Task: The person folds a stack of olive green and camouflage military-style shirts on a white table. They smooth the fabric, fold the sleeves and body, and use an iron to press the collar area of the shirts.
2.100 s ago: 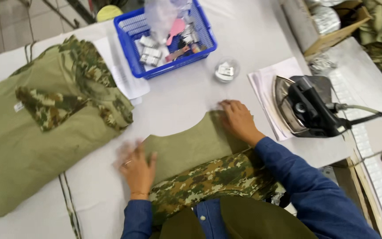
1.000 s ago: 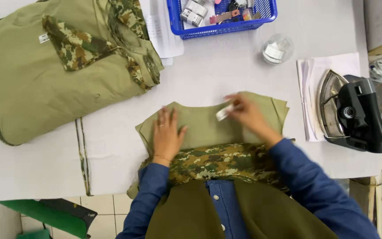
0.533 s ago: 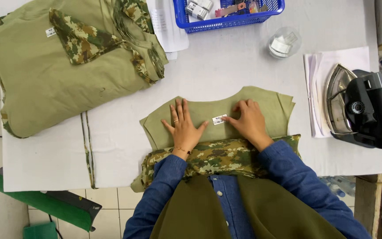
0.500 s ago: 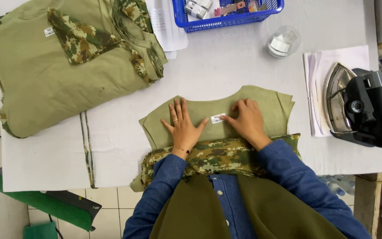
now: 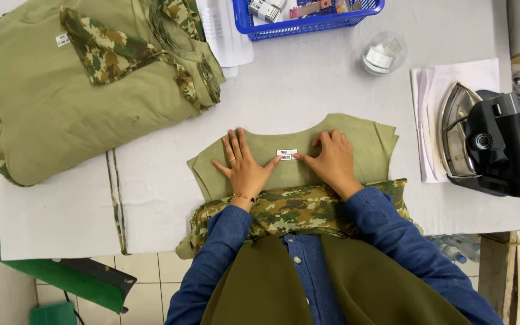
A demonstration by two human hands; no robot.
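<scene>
Both hands lie flat and spread, gripping nothing. The left hand point(image 5: 245, 165) and right hand point(image 5: 331, 161) pin the olive garment piece point(image 5: 296, 159), with the small white label point(image 5: 286, 154) right between their fingertips, just under the neckline curve. I'd say keep the palms pressing so the label stays square. There's open table point(image 5: 308, 84) beyond the fingers; the iron point(image 5: 489, 144) sits well off the right hand's outer side, and the folded stack point(image 5: 79, 84) off the left's.

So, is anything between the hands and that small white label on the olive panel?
Nothing visible. The label lies bare on the olive panel; the left hand and right hand lie flat either side, fingertips at its ends.
</scene>
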